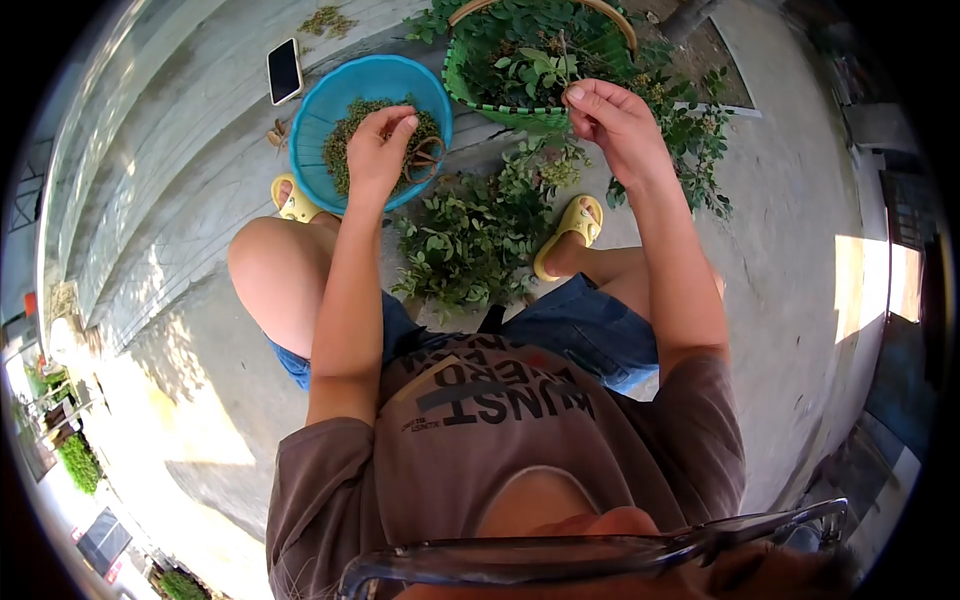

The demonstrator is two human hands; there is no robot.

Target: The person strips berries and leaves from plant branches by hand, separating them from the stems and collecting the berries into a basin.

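Over the blue basin (315,150), my left hand (380,150) has its fingers pinched together; what they hold, if anything, is hidden. Small green and brown clusters (345,135) lie in the basin, with scissors (425,160) on their right side. My right hand (615,125) pinches the stem of a leafy sprig (538,70) at the near edge of the green basket (520,115). Leafy branches fill that basket and hang over its right side. Between my feet a pile of cut leafy branches (470,240) rests on the ground, just below the basket.
A phone (285,72) lies on the step left of the basin, and a small heap of plant bits (326,22) sits behind it. Concrete steps (150,150) run along the left. My feet in yellow sandals (580,222) flank the branch pile.
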